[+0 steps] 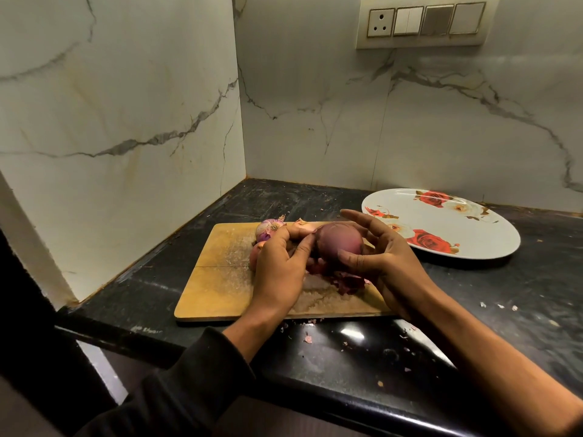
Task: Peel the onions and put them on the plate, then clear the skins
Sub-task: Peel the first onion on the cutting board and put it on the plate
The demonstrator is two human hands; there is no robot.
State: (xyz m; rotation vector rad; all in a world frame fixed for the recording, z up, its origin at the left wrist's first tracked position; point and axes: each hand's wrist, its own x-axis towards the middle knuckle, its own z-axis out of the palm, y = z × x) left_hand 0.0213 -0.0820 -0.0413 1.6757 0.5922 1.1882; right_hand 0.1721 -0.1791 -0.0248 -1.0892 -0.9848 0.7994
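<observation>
The onion (339, 242) in hand sits above the middle of the cutting board (220, 279), cradled from the right by the right hand (381, 260): its thumb presses the near side and its fingers (362, 217) arch over the far side, loosely curled round the bulb. The left hand (280, 269) comes in from the left, its thumb and forefinger pinching at the onion's left end where a strip of skin seems to lift — I cannot tell whether skin is actually between them. The bulb's smooth purple face looks largely bare, its long axis running roughly left to right between the two hands.

The plate (492, 244) lies to the right and a little beyond, on the dark table (347, 357) and apart from the board — so the right hand is the nearer one for carrying the onion across. The plate holds no onion yet.

A heap of peeled skins (347, 283) lies on the board just under the right hand, partly hidden by it. Behind the left hand, unpeeled onions (268, 230) rest at the board's far left; knuckles cover them, so their count is unclear. Small skin flakes (307, 339) dot the table's near edge.
</observation>
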